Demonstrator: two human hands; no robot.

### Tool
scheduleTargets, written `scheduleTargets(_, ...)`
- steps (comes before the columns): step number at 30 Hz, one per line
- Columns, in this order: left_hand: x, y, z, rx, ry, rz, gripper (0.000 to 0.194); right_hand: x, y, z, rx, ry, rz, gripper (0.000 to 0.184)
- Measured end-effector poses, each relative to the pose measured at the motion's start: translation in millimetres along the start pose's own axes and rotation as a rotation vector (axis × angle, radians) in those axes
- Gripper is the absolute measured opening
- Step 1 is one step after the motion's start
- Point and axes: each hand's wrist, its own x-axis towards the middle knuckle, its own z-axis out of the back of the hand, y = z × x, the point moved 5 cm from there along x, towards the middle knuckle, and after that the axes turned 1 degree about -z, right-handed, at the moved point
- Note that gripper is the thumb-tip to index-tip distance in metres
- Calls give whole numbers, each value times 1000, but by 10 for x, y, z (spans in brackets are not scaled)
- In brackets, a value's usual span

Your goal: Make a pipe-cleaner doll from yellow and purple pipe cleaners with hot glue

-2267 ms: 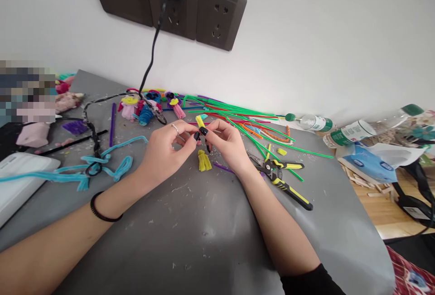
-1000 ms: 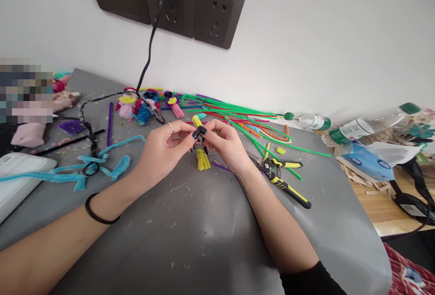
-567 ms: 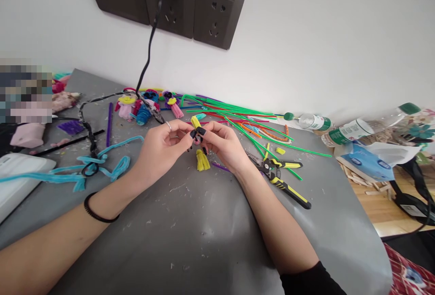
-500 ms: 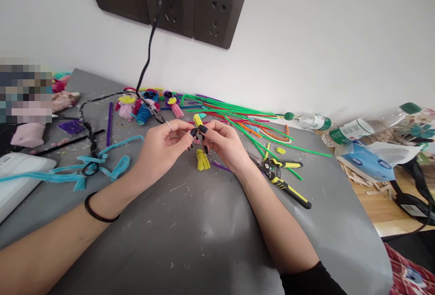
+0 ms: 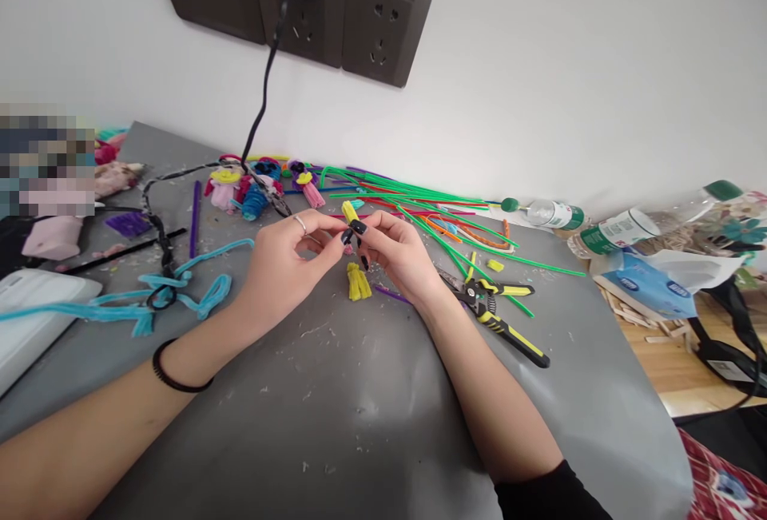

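My left hand [image 5: 286,264] and my right hand [image 5: 396,252] meet over the grey table, fingertips almost touching. A short yellow fuzzy pipe-cleaner piece [image 5: 349,210] sticks up from my right thumb and fingers, which pinch it. My left thumb and forefinger are pressed together at its lower end; fingertips hide what exactly they grip. Just below lies a yellow pipe-cleaner tassel [image 5: 359,283] on the table. Wire strippers [image 5: 491,304] with black and yellow handles rest beside my right forearm.
Green pipe cleaners [image 5: 383,184] lie along the wall. Small pipe-cleaner figures [image 5: 255,202] stand behind my left hand. A light-blue pipe-cleaner tangle [image 5: 209,296], a black cable [image 5: 262,97] and a white device [image 5: 41,312] are left. Bottles [image 5: 554,215] and a tissue pack [image 5: 647,284] lie right.
My left thumb has shifted slightly right and up, closer to my right fingertips. The yellow piece stays in the pinch, and the tassel and tools lie where they were.
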Motion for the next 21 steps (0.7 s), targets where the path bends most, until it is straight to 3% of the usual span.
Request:
scheduleTargets(8, -47, -106, 1, 467, -56, -462, 13, 25, -30, 31, -75, -33, -55, 49)
scheduleTargets(21, -62, -99, -66, 624, 38, -683, 16, 18, -44, 47, -126, 3, -95, 46)
